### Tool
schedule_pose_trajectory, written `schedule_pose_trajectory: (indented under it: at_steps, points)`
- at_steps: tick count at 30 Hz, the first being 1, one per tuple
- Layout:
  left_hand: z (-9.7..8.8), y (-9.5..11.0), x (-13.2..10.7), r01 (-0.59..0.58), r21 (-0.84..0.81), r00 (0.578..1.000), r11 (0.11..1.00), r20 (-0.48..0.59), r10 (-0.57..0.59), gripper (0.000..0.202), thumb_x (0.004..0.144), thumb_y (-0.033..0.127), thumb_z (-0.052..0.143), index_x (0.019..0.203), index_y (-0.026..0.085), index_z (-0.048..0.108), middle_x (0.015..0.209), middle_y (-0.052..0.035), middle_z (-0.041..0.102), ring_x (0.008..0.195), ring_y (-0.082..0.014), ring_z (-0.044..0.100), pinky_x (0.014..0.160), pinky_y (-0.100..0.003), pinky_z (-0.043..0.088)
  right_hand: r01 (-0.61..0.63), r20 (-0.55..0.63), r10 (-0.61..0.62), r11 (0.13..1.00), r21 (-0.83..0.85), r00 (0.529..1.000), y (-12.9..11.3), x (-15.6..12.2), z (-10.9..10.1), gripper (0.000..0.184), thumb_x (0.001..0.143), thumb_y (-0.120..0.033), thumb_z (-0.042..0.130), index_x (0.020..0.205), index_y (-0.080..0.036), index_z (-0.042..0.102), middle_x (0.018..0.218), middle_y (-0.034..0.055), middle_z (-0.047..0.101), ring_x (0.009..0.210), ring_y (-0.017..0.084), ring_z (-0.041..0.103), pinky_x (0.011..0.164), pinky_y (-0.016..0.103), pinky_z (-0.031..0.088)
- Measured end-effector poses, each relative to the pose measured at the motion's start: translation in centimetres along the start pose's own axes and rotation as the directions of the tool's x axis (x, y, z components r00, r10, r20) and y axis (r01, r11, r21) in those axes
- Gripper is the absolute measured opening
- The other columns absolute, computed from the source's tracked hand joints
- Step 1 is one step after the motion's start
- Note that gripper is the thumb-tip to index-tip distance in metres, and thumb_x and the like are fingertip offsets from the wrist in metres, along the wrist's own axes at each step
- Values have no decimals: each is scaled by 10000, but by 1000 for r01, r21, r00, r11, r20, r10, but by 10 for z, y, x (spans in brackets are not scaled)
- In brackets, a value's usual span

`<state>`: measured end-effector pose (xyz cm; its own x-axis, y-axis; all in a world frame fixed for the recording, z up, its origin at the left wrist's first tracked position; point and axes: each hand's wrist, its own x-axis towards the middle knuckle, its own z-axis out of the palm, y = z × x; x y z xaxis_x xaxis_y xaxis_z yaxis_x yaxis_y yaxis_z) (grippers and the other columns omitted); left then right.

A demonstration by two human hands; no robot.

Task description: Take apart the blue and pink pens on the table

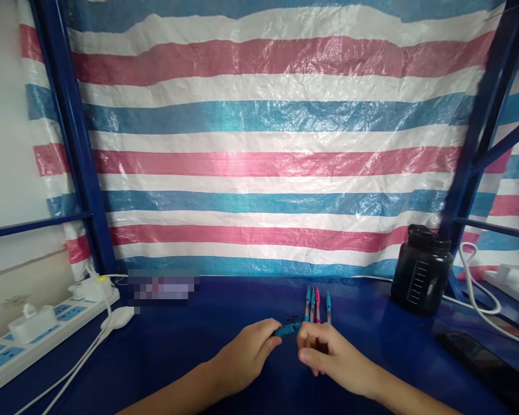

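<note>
In the head view, my left hand (254,347) pinches a teal pen part (286,329) between thumb and fingers, its free end pointing right. My right hand (326,349) is beside that end with its fingers curled and closed. What sits in the right fingers, if anything, is hidden. Just beyond the hands lie two blue pens (308,302) and a pink pen (317,300) side by side, with another blue pen (328,304) slightly apart to the right. Small dark pieces (292,317) rest on the table left of the pens.
A black bottle (421,271) stands at the back right of the blue table (190,334), with a dark phone (484,363) in front. At left lies a white power strip (47,340) with plugs and cables. A striped plastic sheet (268,167) hangs behind the table.
</note>
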<state>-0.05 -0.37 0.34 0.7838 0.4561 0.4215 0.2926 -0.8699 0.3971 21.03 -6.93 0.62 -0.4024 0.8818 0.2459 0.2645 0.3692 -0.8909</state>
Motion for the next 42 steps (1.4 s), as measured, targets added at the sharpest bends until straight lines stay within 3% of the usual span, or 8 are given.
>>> schedule_pose_trajectory:
  at_steps: [3,5,10,14,19,27,34,42]
  points:
    - [-3,7,1,167,-346,986,923,51,-159,366,1027,409,255,1021,165,529,692,41,489,597,-104,463,566,-203,394,39,6,-39,997,-62,999,1,-1,4,311,866,-486,610,855,-182,544,587,-56,515,538,106,451,537,230,338]
    - [-3,11,1,214,-386,977,897,96,-191,379,1019,425,266,986,164,538,651,56,435,570,-100,424,541,-200,361,53,-50,-58,995,-82,997,3,-2,5,284,902,-465,569,964,-189,545,647,-50,528,576,112,466,561,235,365]
    - [-2,15,-2,176,-146,975,973,164,-152,360,1019,334,295,874,174,582,669,43,502,614,-111,486,591,-209,369,108,-123,-150,950,-294,981,2,-3,-2,265,989,-410,430,1115,-217,561,847,13,641,733,150,594,679,268,473]
    - [-1,11,-2,78,-20,984,997,161,-74,295,1020,282,332,849,174,547,739,26,586,650,-117,553,618,-201,404,265,44,-316,702,-661,948,1,-4,-10,297,1020,-360,366,1133,-188,581,1035,88,666,928,209,620,828,331,476]
    - [7,-5,-4,-126,349,990,929,99,97,335,1036,296,297,870,160,555,751,-18,627,652,-164,605,566,-245,400,285,170,-286,432,-856,943,8,-2,-7,418,1041,-327,255,932,-161,623,810,89,655,699,205,589,693,333,449]
    - [14,-13,-5,-296,616,947,730,90,308,390,1050,288,209,860,163,526,671,0,573,557,-165,516,502,-296,318,49,80,14,676,-736,997,8,-2,-2,360,1017,-349,353,739,-188,513,640,-14,572,550,118,521,511,237,314]
    - [17,-17,-4,-305,639,948,706,132,290,223,1020,255,362,906,168,533,728,-3,584,629,-179,534,547,-309,347,132,133,-32,485,-865,991,13,-4,-1,188,975,-307,431,893,-184,547,763,34,645,641,167,611,543,265,304]
    - [18,-18,-5,-295,616,946,730,83,312,400,1050,318,212,855,168,528,673,2,571,580,-169,518,481,-310,298,168,170,-39,476,-863,985,14,-2,-4,292,1017,-323,350,828,-190,529,736,26,639,632,162,609,551,264,317]
